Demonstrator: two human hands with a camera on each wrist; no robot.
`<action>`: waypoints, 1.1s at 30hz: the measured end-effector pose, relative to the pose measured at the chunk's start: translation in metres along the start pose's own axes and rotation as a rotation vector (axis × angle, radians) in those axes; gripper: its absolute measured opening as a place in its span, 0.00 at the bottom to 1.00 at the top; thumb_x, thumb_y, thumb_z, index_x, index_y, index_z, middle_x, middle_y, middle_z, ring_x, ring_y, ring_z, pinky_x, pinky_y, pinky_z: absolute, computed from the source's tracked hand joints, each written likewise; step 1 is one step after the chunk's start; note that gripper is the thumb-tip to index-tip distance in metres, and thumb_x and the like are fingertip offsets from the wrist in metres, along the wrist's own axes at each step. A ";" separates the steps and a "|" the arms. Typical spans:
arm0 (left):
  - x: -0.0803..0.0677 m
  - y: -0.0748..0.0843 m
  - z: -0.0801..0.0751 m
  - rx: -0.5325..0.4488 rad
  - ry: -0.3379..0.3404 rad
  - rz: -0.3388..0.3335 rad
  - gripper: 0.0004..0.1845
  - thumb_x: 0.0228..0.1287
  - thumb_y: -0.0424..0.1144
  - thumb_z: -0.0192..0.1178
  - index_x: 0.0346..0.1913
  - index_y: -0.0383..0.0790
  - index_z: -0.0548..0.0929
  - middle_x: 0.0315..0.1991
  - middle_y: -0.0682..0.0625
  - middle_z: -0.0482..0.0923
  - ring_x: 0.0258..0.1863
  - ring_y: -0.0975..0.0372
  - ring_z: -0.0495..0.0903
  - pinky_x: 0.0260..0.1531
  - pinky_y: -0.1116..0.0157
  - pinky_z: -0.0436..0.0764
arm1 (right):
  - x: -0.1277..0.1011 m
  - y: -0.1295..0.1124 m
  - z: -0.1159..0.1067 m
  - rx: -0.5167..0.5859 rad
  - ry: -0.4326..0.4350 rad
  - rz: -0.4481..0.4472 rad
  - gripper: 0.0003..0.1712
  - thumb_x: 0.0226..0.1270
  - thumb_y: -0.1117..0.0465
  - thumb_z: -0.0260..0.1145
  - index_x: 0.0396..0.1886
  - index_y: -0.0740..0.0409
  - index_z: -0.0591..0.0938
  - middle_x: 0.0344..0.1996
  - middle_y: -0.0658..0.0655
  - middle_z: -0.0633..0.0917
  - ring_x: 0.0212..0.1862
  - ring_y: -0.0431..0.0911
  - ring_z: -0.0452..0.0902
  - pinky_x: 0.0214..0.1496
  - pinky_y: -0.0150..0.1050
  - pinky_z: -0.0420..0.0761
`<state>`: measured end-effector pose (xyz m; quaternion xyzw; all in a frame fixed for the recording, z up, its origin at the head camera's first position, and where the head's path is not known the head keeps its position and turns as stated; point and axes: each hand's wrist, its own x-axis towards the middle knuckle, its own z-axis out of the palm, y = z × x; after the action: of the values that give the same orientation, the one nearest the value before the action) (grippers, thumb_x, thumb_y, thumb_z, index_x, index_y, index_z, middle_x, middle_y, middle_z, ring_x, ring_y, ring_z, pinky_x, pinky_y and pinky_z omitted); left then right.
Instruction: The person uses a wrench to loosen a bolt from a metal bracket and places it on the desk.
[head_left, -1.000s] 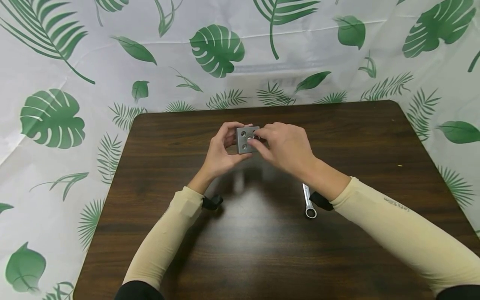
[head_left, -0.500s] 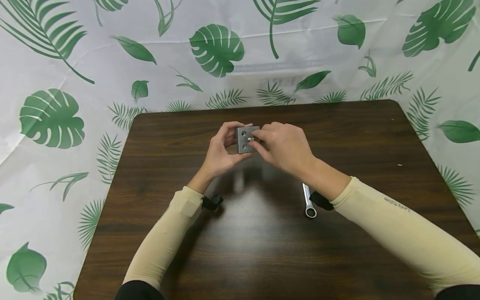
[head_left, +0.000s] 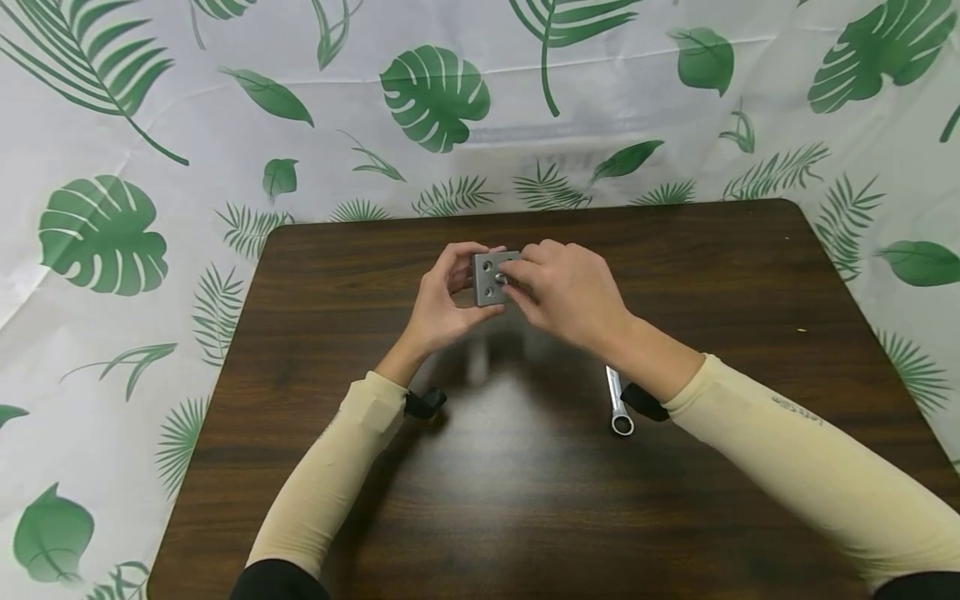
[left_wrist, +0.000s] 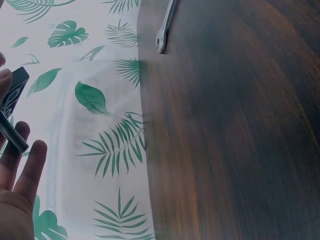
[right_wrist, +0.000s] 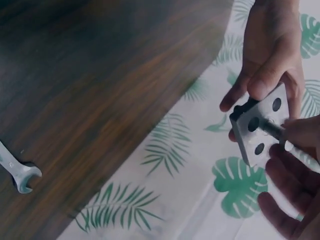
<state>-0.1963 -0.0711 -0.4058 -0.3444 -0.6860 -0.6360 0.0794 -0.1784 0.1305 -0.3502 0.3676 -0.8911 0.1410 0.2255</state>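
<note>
Left hand: the left hand sits just left of the frame centre in the head view, raised above the table, its fingers and thumb curled round the left edge of a grey metal plate. In the right wrist view the same hand comes down from the upper right, thumb pressed on the plate's face.

Metal plate: square, held upright and clear of the table, at the upper middle of the head view. 3 round holes show on its face in the right wrist view.

Right hand: the right hand lies just right of the plate, fingertips pinching a bolt that enters 1 of the holes.

Bolt: its threaded end sticks out past the plate's back, seen at the left edge of the left wrist view, beside the left hand's fingers.

Wrench: a silver wrench lies flat on the table, lower right of centre in the head view, partly under the right forearm and well apart from the plate. Its open end shows at the lower left of the right wrist view.

Table: dark brown wood, filling the lower half of the head view.

Backdrop: white cloth with green leaf prints behind and beside the table.
</note>
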 end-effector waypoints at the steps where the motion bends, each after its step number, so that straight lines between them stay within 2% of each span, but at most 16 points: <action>1: 0.000 0.000 0.000 0.001 0.000 0.001 0.36 0.45 0.17 0.72 0.59 0.25 0.67 0.60 0.33 0.75 0.54 0.49 0.80 0.46 0.47 0.80 | 0.000 0.001 0.000 0.006 0.005 -0.033 0.12 0.61 0.60 0.72 0.44 0.57 0.88 0.34 0.55 0.85 0.34 0.50 0.79 0.32 0.46 0.79; 4: 0.000 -0.001 0.000 0.002 -0.001 0.007 0.36 0.45 0.17 0.72 0.59 0.24 0.67 0.60 0.33 0.75 0.53 0.50 0.80 0.46 0.49 0.81 | -0.001 0.002 0.002 0.019 0.032 -0.054 0.15 0.61 0.59 0.73 0.47 0.57 0.87 0.39 0.55 0.84 0.38 0.51 0.79 0.35 0.46 0.79; 8: 0.000 -0.001 0.000 0.002 -0.003 0.007 0.36 0.45 0.17 0.72 0.59 0.25 0.67 0.60 0.34 0.75 0.54 0.50 0.80 0.46 0.51 0.81 | -0.003 0.000 0.002 -0.003 0.049 0.057 0.17 0.65 0.48 0.69 0.43 0.57 0.88 0.32 0.53 0.86 0.30 0.48 0.80 0.26 0.43 0.77; 10: 0.000 -0.001 0.000 0.003 -0.003 0.002 0.36 0.45 0.17 0.72 0.59 0.25 0.67 0.61 0.34 0.75 0.55 0.50 0.80 0.47 0.51 0.81 | -0.002 -0.001 0.001 -0.014 0.040 0.073 0.16 0.65 0.49 0.69 0.41 0.57 0.88 0.29 0.53 0.86 0.28 0.48 0.79 0.24 0.43 0.77; 14: -0.001 -0.001 0.000 0.003 0.004 -0.005 0.36 0.45 0.17 0.72 0.59 0.25 0.67 0.60 0.34 0.75 0.54 0.51 0.80 0.46 0.49 0.81 | -0.001 -0.001 0.001 -0.010 0.028 -0.039 0.11 0.62 0.60 0.72 0.44 0.57 0.88 0.35 0.55 0.85 0.34 0.50 0.79 0.32 0.46 0.79; 17: -0.001 -0.001 -0.001 -0.002 0.010 -0.004 0.36 0.45 0.16 0.72 0.59 0.25 0.67 0.60 0.34 0.75 0.53 0.50 0.81 0.46 0.49 0.81 | -0.002 -0.001 0.002 -0.012 0.050 -0.074 0.15 0.61 0.59 0.72 0.48 0.57 0.87 0.39 0.55 0.84 0.39 0.52 0.79 0.36 0.47 0.79; 21: -0.002 -0.002 -0.001 -0.002 0.008 0.002 0.36 0.45 0.16 0.72 0.59 0.25 0.67 0.60 0.34 0.75 0.54 0.50 0.80 0.46 0.50 0.81 | -0.002 -0.003 0.002 -0.035 0.057 0.052 0.18 0.64 0.48 0.70 0.43 0.57 0.88 0.32 0.53 0.86 0.30 0.49 0.80 0.26 0.44 0.77; 23: -0.002 -0.003 -0.001 0.002 0.006 0.003 0.36 0.45 0.16 0.72 0.59 0.25 0.67 0.60 0.34 0.75 0.54 0.50 0.80 0.46 0.50 0.81 | -0.001 -0.004 0.002 -0.047 0.035 0.093 0.17 0.65 0.47 0.69 0.40 0.57 0.88 0.26 0.52 0.85 0.25 0.47 0.78 0.22 0.43 0.75; 25: -0.002 -0.003 -0.001 0.003 0.004 0.000 0.36 0.45 0.16 0.72 0.59 0.25 0.67 0.60 0.33 0.75 0.54 0.50 0.80 0.46 0.50 0.81 | -0.001 -0.003 0.001 -0.041 0.014 0.071 0.13 0.64 0.51 0.71 0.38 0.57 0.88 0.27 0.53 0.85 0.26 0.48 0.78 0.24 0.43 0.76; 27: -0.002 -0.003 -0.001 0.002 0.007 -0.005 0.36 0.45 0.16 0.72 0.59 0.25 0.67 0.60 0.33 0.75 0.54 0.51 0.80 0.46 0.50 0.81 | -0.001 -0.002 0.001 -0.025 0.009 0.006 0.09 0.63 0.58 0.71 0.41 0.57 0.88 0.32 0.54 0.85 0.31 0.49 0.78 0.31 0.45 0.78; 29: -0.003 -0.003 -0.001 0.000 0.007 -0.007 0.36 0.45 0.16 0.72 0.59 0.25 0.67 0.60 0.34 0.75 0.53 0.51 0.81 0.46 0.50 0.81 | -0.001 -0.001 0.002 -0.011 0.019 -0.059 0.12 0.60 0.62 0.72 0.44 0.56 0.88 0.37 0.55 0.85 0.37 0.51 0.78 0.39 0.47 0.79; 31: -0.003 -0.003 -0.001 0.000 0.009 -0.003 0.36 0.45 0.16 0.72 0.59 0.25 0.67 0.60 0.34 0.75 0.52 0.51 0.81 0.45 0.50 0.81 | -0.001 0.000 0.002 -0.008 0.034 -0.071 0.13 0.61 0.60 0.72 0.46 0.56 0.87 0.39 0.55 0.84 0.40 0.51 0.78 0.42 0.48 0.78; 33: -0.002 -0.002 -0.001 0.000 0.007 0.003 0.36 0.45 0.16 0.72 0.59 0.25 0.67 0.60 0.34 0.75 0.53 0.50 0.81 0.46 0.50 0.81 | -0.002 0.000 0.003 -0.026 0.047 -0.029 0.15 0.63 0.54 0.71 0.46 0.56 0.87 0.37 0.54 0.85 0.38 0.51 0.79 0.38 0.47 0.79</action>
<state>-0.1960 -0.0724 -0.4089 -0.3432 -0.6851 -0.6372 0.0828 -0.1782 0.1305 -0.3535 0.3740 -0.8821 0.1346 0.2530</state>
